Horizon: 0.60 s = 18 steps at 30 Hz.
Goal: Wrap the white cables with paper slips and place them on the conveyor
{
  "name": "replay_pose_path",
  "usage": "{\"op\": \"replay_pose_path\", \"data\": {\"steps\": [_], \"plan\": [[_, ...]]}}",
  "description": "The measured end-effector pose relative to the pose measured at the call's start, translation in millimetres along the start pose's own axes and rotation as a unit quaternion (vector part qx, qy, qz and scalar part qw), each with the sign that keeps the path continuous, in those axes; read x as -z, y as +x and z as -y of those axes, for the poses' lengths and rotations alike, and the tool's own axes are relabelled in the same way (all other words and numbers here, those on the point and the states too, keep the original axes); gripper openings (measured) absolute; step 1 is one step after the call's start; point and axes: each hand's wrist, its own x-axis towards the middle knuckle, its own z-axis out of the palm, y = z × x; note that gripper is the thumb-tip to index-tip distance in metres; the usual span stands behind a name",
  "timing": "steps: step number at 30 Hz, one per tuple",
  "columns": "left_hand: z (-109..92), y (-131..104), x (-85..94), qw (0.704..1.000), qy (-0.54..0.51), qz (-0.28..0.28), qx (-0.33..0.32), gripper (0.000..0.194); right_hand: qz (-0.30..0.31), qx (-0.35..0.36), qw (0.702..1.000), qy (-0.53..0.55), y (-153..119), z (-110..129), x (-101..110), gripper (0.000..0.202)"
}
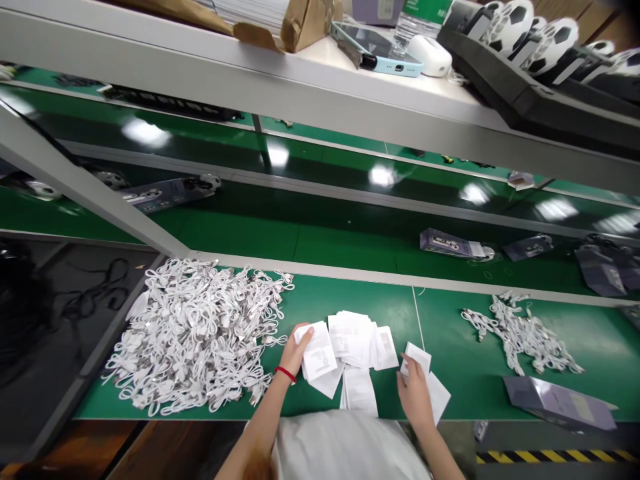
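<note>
1. A white leaflet (318,355) is held pinched in the left hand (296,351), just beside the loose leaflet stack (357,341); the stack could be scattered by a careless lift.
2. A folded leaflet (418,357) is gripped by the right hand (413,393); tearing or creasing could be caused.
3. The cable heap (193,333) lies near; leaflets could be snagged.

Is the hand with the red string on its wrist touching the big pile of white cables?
Apart. The head view shows the left hand holding a white paper slip, with a strip of green table between the fingers and the cable pile.
</note>
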Motion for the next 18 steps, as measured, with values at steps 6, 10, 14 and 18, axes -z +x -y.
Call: {"op": "replay_pose_path", "data": {"steps": [6, 10, 14, 18], "plan": [[4.2, 1.4, 1.5, 1.000, -0.003, 0.017, 0.000, 0.044, 0.017, -0.014, 0.998, -0.057, -26.4, -34.9, 25.0, 0.025], [3.9, 0.0, 0.6, 1.000, -0.004, 0.017, 0.000, 0.043, 0.051, 0.010, 0.997, -0.065, -33.0, -42.4, 23.1, 0.024], [2.2, -2.4, -0.7, 1.000, -0.009, 0.013, -0.004, 0.041, 0.035, 0.014, 0.996, -0.082, -34.9, -45.7, 14.6, 0.025], [1.8, -3.4, -0.8, 1.000, -0.010, 0.010, -0.006, 0.041, 0.002, -0.013, 0.993, -0.116, -37.0, -45.9, 9.5, 0.024]]}}
